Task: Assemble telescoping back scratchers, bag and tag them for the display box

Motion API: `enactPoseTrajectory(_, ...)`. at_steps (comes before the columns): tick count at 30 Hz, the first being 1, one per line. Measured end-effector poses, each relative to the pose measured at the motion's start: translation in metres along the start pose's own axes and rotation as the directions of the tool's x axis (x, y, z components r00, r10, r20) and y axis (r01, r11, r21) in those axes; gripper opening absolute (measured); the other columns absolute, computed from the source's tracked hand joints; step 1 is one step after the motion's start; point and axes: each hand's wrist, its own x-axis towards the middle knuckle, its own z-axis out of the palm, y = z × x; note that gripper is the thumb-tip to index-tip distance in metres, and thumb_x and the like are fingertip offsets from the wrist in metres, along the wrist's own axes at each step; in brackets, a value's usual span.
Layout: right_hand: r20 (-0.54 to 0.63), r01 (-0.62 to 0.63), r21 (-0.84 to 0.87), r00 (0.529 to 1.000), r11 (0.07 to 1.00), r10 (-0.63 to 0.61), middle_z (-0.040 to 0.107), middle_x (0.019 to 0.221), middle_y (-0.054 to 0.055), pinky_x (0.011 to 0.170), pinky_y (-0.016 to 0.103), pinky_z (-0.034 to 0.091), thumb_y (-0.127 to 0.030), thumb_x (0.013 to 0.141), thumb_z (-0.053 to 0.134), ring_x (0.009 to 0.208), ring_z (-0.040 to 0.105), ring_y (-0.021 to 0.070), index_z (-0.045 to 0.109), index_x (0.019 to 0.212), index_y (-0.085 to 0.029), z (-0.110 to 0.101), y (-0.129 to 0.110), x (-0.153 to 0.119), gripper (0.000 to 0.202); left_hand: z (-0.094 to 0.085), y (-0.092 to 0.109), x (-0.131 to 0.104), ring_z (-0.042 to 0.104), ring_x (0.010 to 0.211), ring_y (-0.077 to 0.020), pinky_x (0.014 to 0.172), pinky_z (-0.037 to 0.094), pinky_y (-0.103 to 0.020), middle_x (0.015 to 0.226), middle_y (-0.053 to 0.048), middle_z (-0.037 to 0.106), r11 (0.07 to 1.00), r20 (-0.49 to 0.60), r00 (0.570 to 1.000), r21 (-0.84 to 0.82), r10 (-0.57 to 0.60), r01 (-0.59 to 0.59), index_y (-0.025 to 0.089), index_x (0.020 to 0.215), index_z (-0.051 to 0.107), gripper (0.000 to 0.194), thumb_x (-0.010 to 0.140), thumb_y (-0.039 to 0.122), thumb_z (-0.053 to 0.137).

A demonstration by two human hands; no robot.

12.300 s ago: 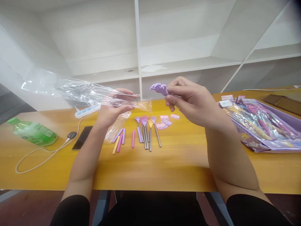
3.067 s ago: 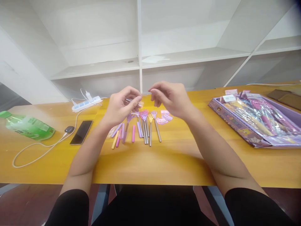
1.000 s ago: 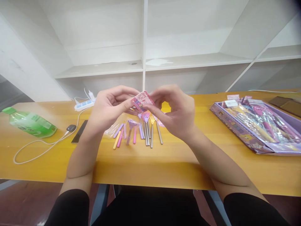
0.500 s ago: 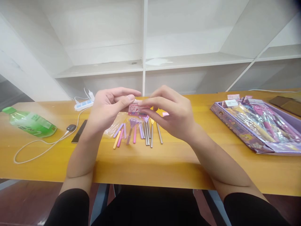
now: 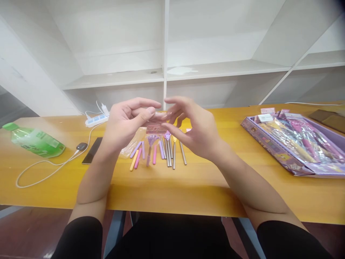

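My left hand [image 5: 125,124] is closed, thumb against fingers, on the top of a clear plastic bag. A pink header card [image 5: 155,130] hangs below the fingers. Inside the bag is a purple hand-shaped back scratcher [image 5: 152,141], hanging upright above the table. My right hand [image 5: 194,126] is at the bag's right top edge, its fingers apart and thumb tip close to the card; any light contact with the plastic is hard to make out. Behind lie metal rods [image 5: 174,154] with purple and yellow heads. Loose purple, pink and yellow handles [image 5: 137,158] lie left of them.
On the left are a green bottle [image 5: 35,140] on its side, a white cable [image 5: 40,162], a dark phone [image 5: 92,151] and a power strip [image 5: 96,120]. A purple display box [image 5: 280,158] of bagged items stands right. White shelves [image 5: 113,77] rise behind the table.
My right hand's fingers have lifted and spread from the bag's top, where they were pressed near the card. The header card has tilted. My left hand keeps its hold.
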Motion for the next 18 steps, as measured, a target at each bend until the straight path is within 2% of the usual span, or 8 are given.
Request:
enactPoseTrajectory(3, -0.043, -0.004, 0.021, 0.999, 1.0, 0.005, 0.073, 0.094, -0.002, 0.074, 0.029, 0.062, -0.019, 0.107, 0.073, 0.08, 0.071, 0.0125, 0.067, 0.135, -0.026, 0.002, 0.003, 0.001, 0.03, 0.001, -0.002, 0.001, 0.087, 0.101, -0.0283, 0.09, 0.075, -0.04, 0.104, -0.008, 0.088, 0.999, 0.015, 0.999, 0.041, 0.03, -0.031, 0.023, 0.121, 0.081, 0.04, 0.1, 0.057, 0.083)
enactPoseTrajectory(6, -0.065, 0.021, -0.023, 0.998, 1.0, -0.022, 0.073, 0.091, -0.001, 0.073, 0.029, 0.062, -0.021, 0.108, 0.072, 0.079, 0.07, 0.0122, 0.074, 0.125, -0.025, 0.002, 0.005, 0.002, 0.018, -0.003, -0.004, 0.004, 0.086, 0.105, -0.0271, 0.089, 0.073, -0.036, 0.113, -0.009, 0.087, 0.995, 0.049, 0.996, 0.053, 0.077, -0.079, 0.023, 0.12, 0.08, 0.041, 0.098, 0.058, 0.084)
enactPoseTrajectory(8, -0.078, 0.03, -0.05, 0.996, 0.998, -0.034, 0.073, 0.092, 0.0, 0.072, 0.028, 0.062, -0.021, 0.109, 0.07, 0.078, 0.069, 0.0121, 0.078, 0.12, -0.025, 0.001, 0.007, 0.002, 0.014, -0.009, -0.005, 0.007, 0.085, 0.111, -0.0282, 0.093, 0.072, -0.036, 0.12, -0.01, 0.085, 0.994, 0.12, 0.989, 0.049, 0.087, -0.094, 0.023, 0.122, 0.079, 0.045, 0.091, 0.053, 0.093)
enactPoseTrajectory(10, -0.088, 0.034, -0.061, 0.995, 0.998, -0.039, 0.073, 0.095, 0.001, 0.071, 0.029, 0.061, -0.02, 0.109, 0.069, 0.078, 0.069, 0.0121, 0.08, 0.116, -0.025, 0.002, 0.009, 0.003, 0.014, -0.015, -0.007, 0.009, 0.084, 0.113, -0.0292, 0.097, 0.072, -0.037, 0.123, -0.01, 0.085, 0.994, 0.218, 0.975, 0.093, 0.04, -0.061, 0.024, 0.128, 0.077, 0.052, 0.085, 0.045, 0.098)
enactPoseTrajectory(12, -0.104, 0.047, -0.065, 0.993, 0.997, -0.053, 0.073, 0.095, 0.001, 0.07, 0.029, 0.06, -0.019, 0.108, 0.07, 0.077, 0.068, 0.0123, 0.081, 0.113, -0.026, 0.004, 0.014, 0.003, 0.014, -0.019, -0.009, 0.012, 0.085, 0.111, -0.0289, 0.099, 0.071, -0.039, 0.118, -0.009, 0.086, 0.982, 0.283, 0.958, 0.187, -0.038, -0.016, 0.025, 0.132, 0.076, 0.051, 0.088, 0.039, 0.096)
enactPoseTrajectory(15, -0.128, 0.117, -0.092, 0.983, 0.989, -0.128, 0.07, 0.093, 0.002, 0.068, 0.03, 0.058, -0.017, 0.106, 0.071, 0.077, 0.066, 0.0128, 0.082, 0.112, -0.026, 0.008, 0.023, 0.002, 0.016, -0.023, -0.015, 0.015, 0.086, 0.104, -0.0284, 0.096, 0.07, -0.039, 0.108, -0.008, 0.087, 0.955, 0.283, 0.954, 0.295, -0.096, 0.009, 0.024, 0.127, 0.079, 0.037, 0.094, 0.039, 0.089)
enactPoseTrajectory(18, -0.102, 0.194, -0.139, 0.973, 0.971, -0.209, 0.069, 0.097, 0.002, 0.072, 0.031, 0.059, -0.018, 0.106, 0.071, 0.084, 0.067, 0.0144, 0.083, 0.114, -0.03, 0.012, 0.034, 0.0, 0.019, -0.023, -0.019, 0.019, 0.086, 0.102, -0.0288, 0.091, 0.07, -0.038, 0.104, -0.009, 0.087, 0.951, 0.269, 0.958, 0.309, -0.102, 0.015, 0.022, 0.121, 0.082, 0.034, 0.094, 0.042, 0.089)
